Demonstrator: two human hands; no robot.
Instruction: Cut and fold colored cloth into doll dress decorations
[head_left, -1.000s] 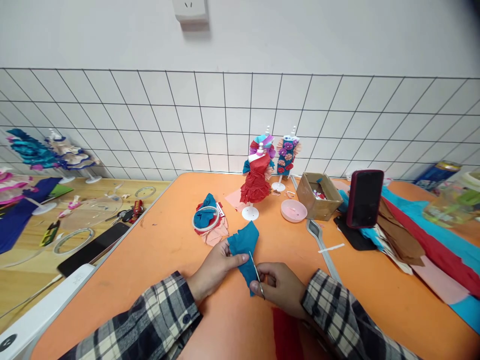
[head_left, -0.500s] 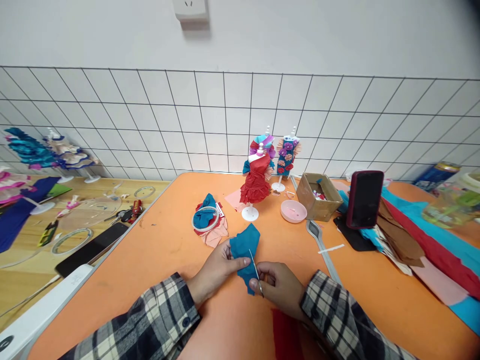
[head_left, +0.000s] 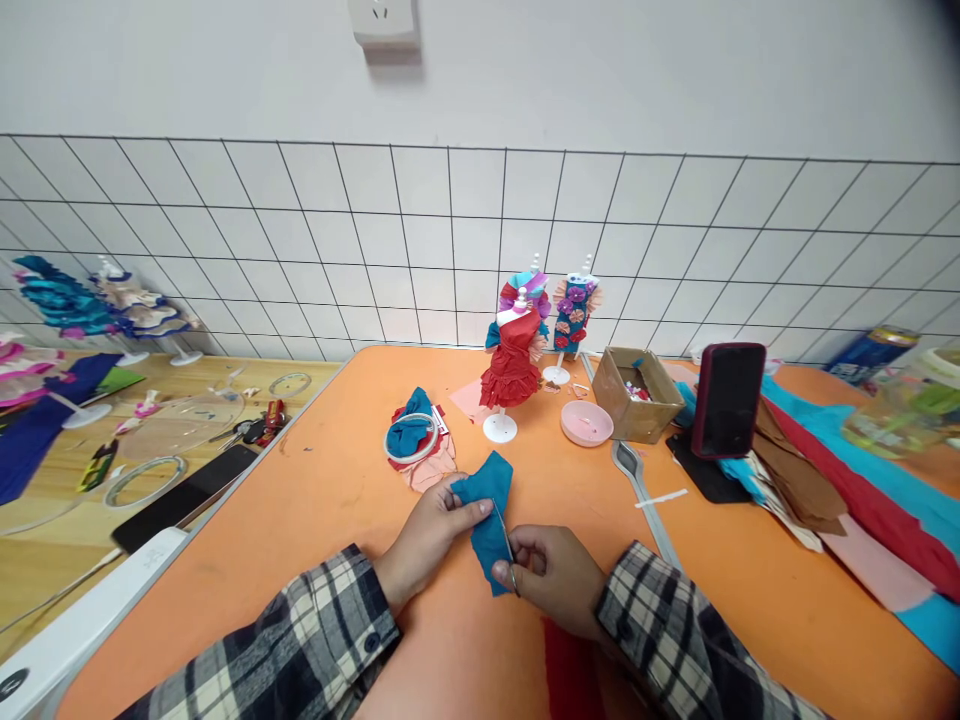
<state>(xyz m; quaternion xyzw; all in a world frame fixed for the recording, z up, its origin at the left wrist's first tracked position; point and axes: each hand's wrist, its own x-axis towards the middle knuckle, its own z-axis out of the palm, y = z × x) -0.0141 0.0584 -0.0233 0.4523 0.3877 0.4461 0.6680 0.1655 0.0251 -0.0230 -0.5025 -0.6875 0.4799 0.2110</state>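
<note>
A piece of teal crepe paper or fabric (head_left: 491,545) is pinched between the thumb and fingers of my left hand (head_left: 431,535). My right hand (head_left: 551,570) is closed around the handles of small scissors (head_left: 504,530), whose thin blades lie along the teal piece. Part of the handles is hidden by my fingers. Just beyond my left hand lies a white hoop (head_left: 411,458) over teal (head_left: 409,430), red and pink scraps. Behind the hands stands a small dress form in a red ruffled dress (head_left: 511,365) on a white round base.
To the right are a pink dish (head_left: 586,424), a cardboard box (head_left: 637,395), a phone standing upright (head_left: 729,400) and coloured strips (head_left: 862,480). At left lie another phone (head_left: 184,498), keys and a cutter (head_left: 97,466). Red material (head_left: 570,670) lies at the near edge.
The teal piece and both hands have shifted slightly left, and the scissor blades have moved with them across it. Everything else stays where it was.
</note>
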